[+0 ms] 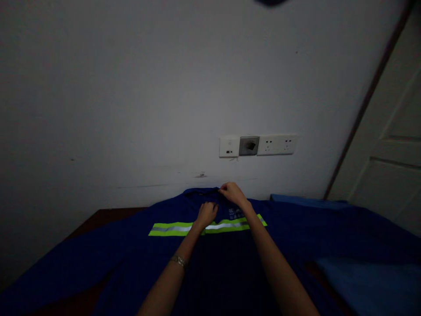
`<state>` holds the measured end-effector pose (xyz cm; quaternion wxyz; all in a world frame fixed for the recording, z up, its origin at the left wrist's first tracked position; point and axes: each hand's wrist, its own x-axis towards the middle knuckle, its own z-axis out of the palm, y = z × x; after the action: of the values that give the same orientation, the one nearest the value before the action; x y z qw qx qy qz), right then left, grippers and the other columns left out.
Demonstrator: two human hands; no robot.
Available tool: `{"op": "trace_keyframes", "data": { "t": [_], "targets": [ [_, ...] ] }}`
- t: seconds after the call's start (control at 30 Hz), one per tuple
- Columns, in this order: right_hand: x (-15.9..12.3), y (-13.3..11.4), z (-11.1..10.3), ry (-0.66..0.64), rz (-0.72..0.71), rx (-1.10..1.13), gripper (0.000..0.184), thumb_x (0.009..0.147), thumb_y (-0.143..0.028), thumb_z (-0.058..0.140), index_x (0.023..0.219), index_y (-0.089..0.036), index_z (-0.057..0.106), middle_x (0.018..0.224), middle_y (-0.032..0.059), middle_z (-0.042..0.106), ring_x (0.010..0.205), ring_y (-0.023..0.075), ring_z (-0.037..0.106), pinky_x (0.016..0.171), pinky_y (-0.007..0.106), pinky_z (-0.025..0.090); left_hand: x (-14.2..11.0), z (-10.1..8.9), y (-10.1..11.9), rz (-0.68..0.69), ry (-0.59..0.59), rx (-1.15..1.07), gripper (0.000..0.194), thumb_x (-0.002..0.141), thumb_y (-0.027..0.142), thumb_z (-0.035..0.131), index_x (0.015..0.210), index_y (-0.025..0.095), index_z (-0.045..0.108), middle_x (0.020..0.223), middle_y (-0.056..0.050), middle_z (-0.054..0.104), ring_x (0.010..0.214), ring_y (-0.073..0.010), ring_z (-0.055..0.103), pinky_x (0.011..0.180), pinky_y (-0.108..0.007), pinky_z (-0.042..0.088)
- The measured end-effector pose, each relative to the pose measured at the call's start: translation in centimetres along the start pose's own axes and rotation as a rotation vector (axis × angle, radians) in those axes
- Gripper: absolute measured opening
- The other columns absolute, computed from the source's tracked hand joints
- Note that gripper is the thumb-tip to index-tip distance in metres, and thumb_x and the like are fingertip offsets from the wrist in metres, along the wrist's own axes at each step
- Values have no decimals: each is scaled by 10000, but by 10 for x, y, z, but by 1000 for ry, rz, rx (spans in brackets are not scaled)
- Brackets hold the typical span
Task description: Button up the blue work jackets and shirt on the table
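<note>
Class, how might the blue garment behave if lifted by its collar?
The garment should droop, floppy, since its sleeves spread slack. It probably won't roll, lying broad and flat. Its reflective band may bend too, looking wavy.

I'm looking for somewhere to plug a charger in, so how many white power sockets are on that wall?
2: one socket immediately right of the grey wall plate, the other socket beside it, farther right. The grey plate's dark middle is too dim to identify.
</note>
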<state>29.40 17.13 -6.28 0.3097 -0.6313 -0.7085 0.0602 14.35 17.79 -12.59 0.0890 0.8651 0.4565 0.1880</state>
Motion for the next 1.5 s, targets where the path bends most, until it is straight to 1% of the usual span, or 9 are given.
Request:
{"op": "trace_keyframes", "data": {
  "t": [0.23, 0.43, 0.53, 0.67, 0.83, 1.1, 1.23, 1.4, 1.5],
  "targets": [
    [2, 0, -8, 100, -30, 151, 301, 782, -321, 495, 719, -107, 697, 638, 62, 662, 611, 148, 570, 569, 216, 355, 8, 0, -9, -227, 43, -416, 332, 696, 40, 589, 1020, 88, 648, 1076, -128, 640, 996, -194, 596, 861, -243, 433],
    [6, -1, -10, 208, 80, 382, 271, 706, -333, 501, 649, -120, 659, 584, 30, 614, 592, 142, 538, 538, 211, 359, -23, -12, -6, -237, 140, -643, 386, 707, 15, 567, 1083, 88, 614, 1085, -123, 633, 973, -185, 601, 847, -264, 453],
    [8, 1, -8, 198, 213, 552, 233, 637, -343, 533, 594, -131, 618, 557, 18, 570, 577, 136, 515, 492, 205, 350, -45, -16, -1, -170, 270, -566, 347, 742, 56, 564, 1081, 110, 614, 1019, -108, 642, 918, -180, 596, 834, -297, 453],
    [7, 5, -7, 148, 313, 676, 239, 611, -368, 514, 580, -137, 568, 537, 2, 520, 524, 116, 472, 423, 197, 326, -71, -13, 5, 68, 458, -325, 250, 818, 147, 514, 1043, 149, 624, 858, -70, 619, 855, -181, 545, 797, -340, 434],
    [-1, 2, -13, 26, 343, 756, 219, 572, -353, 562, 540, -151, 482, 519, -26, 453, 495, 80, 405, 402, 176, 278, -84, -23, 3, 284, 453, 29, 220, 834, 263, 520, 1018, 186, 613, 814, -53, 575, 808, -193, 490, 707, -334, 393],
    [-3, 3, -20, -170, 310, 635, 220, 636, -350, 573, 583, -151, 496, 492, -46, 406, 449, 61, 357, 399, 171, 253, -36, -58, -31, 241, 478, 474, 277, 831, 180, 483, 1100, 137, 527, 1010, -107, 532, 944, -243, 442, 781, -363, 367],
    [0, 5, -17, -224, 330, 632, 200, 667, -339, 559, 612, -154, 508, 479, -64, 382, 424, 56, 332, 398, 174, 234, -10, -65, -53, 316, 371, 563, 169, 832, 112, 445, 928, 153, 578, 923, -84, 557, 881, -228, 453, 745, -346, 366],
    [2, 8, -15, -174, 278, 460, 209, 715, -323, 533, 602, -147, 545, 484, -40, 444, 463, 83, 406, 462, 199, 302, 4, -87, -62, 359, 381, 474, 173, 858, 136, 419, 882, 147, 590, 868, -72, 574, 859, -212, 461, 745, -335, 359],
    [0, -2, -20, 20, 214, 238, 154, 710, -294, 563, 671, -147, 587, 618, 14, 578, 603, 121, 523, 555, 208, 351, 11, -102, -61, 339, 352, 408, 184, 859, 142, 418, 877, 144, 602, 869, -78, 580, 875, -205, 471, 766, -330, 357]
  ]
}}
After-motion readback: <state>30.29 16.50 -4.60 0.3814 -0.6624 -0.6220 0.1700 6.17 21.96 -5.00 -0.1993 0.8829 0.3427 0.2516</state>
